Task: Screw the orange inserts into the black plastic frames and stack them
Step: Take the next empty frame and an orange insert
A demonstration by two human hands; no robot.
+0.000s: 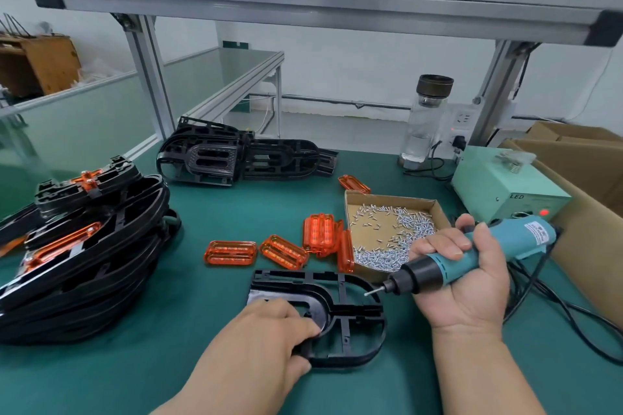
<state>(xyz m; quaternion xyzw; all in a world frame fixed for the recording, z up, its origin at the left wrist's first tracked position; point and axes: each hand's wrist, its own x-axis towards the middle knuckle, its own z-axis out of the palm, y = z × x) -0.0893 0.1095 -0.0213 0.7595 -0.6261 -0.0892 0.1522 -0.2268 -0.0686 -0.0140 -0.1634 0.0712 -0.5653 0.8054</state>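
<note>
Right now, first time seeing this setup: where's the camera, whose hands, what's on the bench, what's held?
There is no machine here. A person works bare-handed, filmed by one head-worn camera looking down. The left hand grips a black frame lying on the green mat. The right hand holds a teal electric screwdriver, its bit close over the frame. Behind it lie loose orange inserts and a cardboard tray of screws. At left is a stack of frames with orange inserts showing. Farther back are more bare frames.
</note>
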